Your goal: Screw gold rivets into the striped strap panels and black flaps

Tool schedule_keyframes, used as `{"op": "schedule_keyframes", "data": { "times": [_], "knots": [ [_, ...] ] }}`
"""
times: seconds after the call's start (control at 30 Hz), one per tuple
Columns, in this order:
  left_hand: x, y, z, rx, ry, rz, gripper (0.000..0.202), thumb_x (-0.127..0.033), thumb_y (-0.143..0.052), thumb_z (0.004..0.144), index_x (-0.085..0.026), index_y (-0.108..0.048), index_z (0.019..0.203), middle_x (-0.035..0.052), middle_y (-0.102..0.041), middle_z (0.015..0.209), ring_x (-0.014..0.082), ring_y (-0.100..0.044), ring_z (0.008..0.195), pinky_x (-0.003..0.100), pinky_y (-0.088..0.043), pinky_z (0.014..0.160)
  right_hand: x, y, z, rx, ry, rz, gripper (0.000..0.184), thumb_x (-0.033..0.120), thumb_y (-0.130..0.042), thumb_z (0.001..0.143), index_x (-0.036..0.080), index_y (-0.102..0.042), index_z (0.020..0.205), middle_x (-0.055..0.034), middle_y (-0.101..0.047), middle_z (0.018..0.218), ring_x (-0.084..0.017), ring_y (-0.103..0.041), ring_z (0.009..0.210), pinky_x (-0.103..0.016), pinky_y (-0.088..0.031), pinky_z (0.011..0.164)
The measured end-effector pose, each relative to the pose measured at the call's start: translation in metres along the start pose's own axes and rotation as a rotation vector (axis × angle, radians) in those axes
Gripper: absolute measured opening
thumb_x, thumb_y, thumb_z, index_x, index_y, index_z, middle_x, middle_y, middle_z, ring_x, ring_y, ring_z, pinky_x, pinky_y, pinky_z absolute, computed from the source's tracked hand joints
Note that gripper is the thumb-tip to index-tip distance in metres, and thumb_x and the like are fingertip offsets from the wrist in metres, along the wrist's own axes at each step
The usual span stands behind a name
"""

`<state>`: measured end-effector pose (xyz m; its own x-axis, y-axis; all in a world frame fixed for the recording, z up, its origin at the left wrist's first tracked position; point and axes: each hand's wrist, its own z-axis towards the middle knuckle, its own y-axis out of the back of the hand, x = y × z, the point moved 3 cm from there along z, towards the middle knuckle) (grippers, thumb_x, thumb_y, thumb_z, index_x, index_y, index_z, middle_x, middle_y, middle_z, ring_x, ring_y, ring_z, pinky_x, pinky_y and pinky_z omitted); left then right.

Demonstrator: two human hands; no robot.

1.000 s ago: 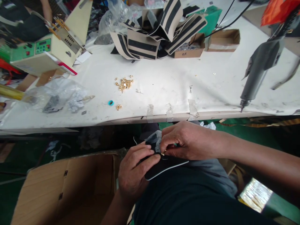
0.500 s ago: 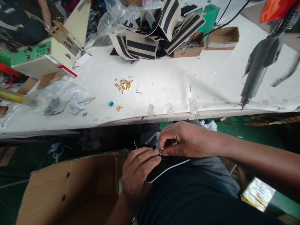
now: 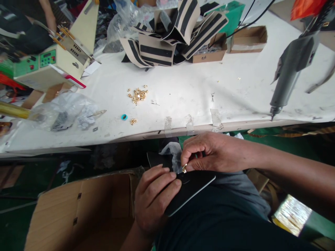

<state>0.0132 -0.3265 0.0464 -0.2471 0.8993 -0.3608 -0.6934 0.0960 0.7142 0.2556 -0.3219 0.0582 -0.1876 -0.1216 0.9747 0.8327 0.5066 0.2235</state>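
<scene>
My left hand point(image 3: 153, 200) is wrapped over a flat black piece with a pale edge point(image 3: 195, 188) that rests on my lap below the table edge. My right hand point(image 3: 209, 151) pinches a small gold metal fitting point(image 3: 184, 168) between thumb and forefinger, right at the top of the black piece. A bit of crumpled clear plastic point(image 3: 172, 151) sits just behind my fingers. On the white table lies a small heap of gold fittings point(image 3: 138, 94), with a few more point(image 3: 133, 121) beside a blue ring point(image 3: 124, 116).
An open cardboard box point(image 3: 78, 209) stands at my lower left. A hanging power screwdriver point(image 3: 290, 69) points down at the table's right. Striped tan-and-black pieces point(image 3: 167, 35), small cardboard boxes point(image 3: 248, 38), a beige machine point(image 3: 52, 59) and plastic bags point(image 3: 62, 111) crowd the table. Another person's arm shows at top left.
My right hand has lifted the gold fitting slightly up and right off the black piece. The black piece has tilted and more of it shows. My left hand shifted a little lower.
</scene>
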Motion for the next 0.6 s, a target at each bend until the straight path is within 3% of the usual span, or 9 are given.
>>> {"op": "schedule_keyframes", "data": {
  "times": [0.13,0.27,0.4,0.6],
  "knots": [
    [-0.002,0.001,0.003,-0.006,-0.01,0.021,0.02,-0.015,-0.067,0.099,-0.021,-0.073,0.117,0.0068,-0.078,0.111,0.026,-0.073,0.113,0.05,-0.065,0.099,0.002,-0.003,-0.002,0.002,0.018,-0.019,0.011,0.024,-0.069,0.102,0.019,-0.077,0.098,-0.0011,-0.07,0.092,-0.014,-0.066,0.082,-0.023,-0.049,0.073],
    [-0.002,0.0,0.006,0.01,-0.044,-0.001,0.019,-0.011,-0.069,0.096,-0.015,-0.073,0.114,0.0099,-0.077,0.112,0.0276,-0.071,0.115,0.05,-0.064,0.101,0.006,-0.005,0.0,-0.012,0.057,-0.079,0.011,0.022,-0.068,0.103,0.019,-0.077,0.097,-0.0018,-0.071,0.092,-0.014,-0.065,0.082,-0.024,-0.048,0.074],
    [0.0,-0.001,0.008,0.026,-0.048,0.011,0.018,-0.009,-0.067,0.096,-0.013,-0.072,0.113,0.011,-0.075,0.114,0.0255,-0.07,0.114,0.044,-0.063,0.098,0.01,-0.005,0.001,-0.022,0.095,-0.139,0.011,0.017,-0.067,0.101,0.019,-0.077,0.096,-0.0021,-0.071,0.091,-0.015,-0.065,0.084,-0.025,-0.048,0.076],
    [0.0,-0.008,0.004,0.022,-0.024,0.007,0.018,-0.019,-0.064,0.1,-0.014,-0.069,0.117,0.0142,-0.079,0.113,0.0259,-0.072,0.108,0.043,-0.063,0.091,0.004,-0.008,0.002,-0.005,0.078,-0.09,0.01,0.014,-0.069,0.1,0.018,-0.077,0.095,-0.002,-0.071,0.093,-0.014,-0.067,0.084,-0.023,-0.049,0.075]
  ]
}}
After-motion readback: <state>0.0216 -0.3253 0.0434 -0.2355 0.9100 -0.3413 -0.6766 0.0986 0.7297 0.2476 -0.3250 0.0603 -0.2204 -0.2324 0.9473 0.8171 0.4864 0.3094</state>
